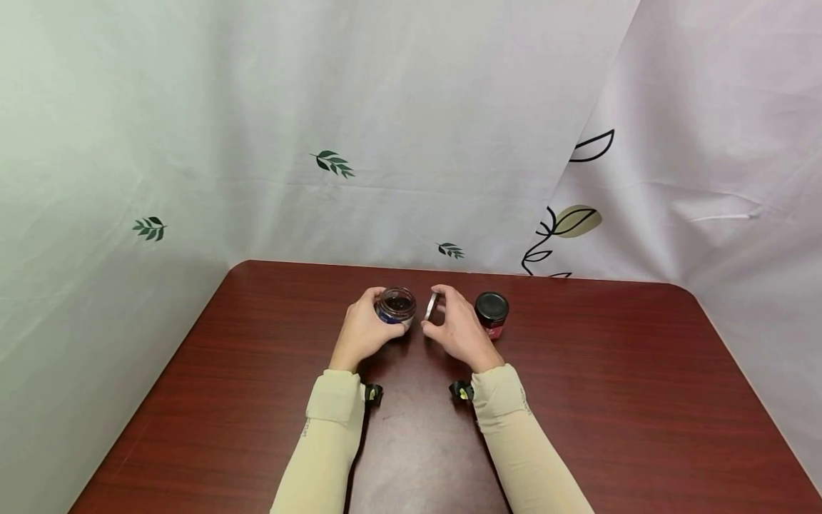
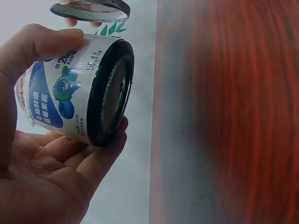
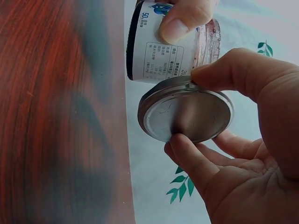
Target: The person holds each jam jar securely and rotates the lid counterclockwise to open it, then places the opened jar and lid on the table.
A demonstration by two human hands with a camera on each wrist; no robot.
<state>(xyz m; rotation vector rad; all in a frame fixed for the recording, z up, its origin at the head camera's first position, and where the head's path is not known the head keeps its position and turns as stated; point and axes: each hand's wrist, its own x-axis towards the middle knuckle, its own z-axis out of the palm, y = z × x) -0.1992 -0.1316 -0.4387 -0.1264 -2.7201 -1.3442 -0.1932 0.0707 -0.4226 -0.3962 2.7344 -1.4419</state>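
Note:
My left hand (image 1: 367, 325) grips an open glass jar of blueberry jam (image 2: 70, 88), thumb on one side and fingers on the other. Dark jam shows through its uncovered mouth in the head view. The jar's white and blue label and dark base face the left wrist camera, which sees the base raised off the table. My right hand (image 1: 457, 325) pinches a silver metal lid (image 3: 187, 114) by its rim, between thumb and fingers. The lid is tilted on edge, a short gap to the right of the jar.
A second jar (image 1: 492, 307) with a black lid and red label stands just right of my right hand. The dark red wooden table (image 1: 257, 400) ends at a pale curtain (image 1: 398, 128) with leaf prints behind it.

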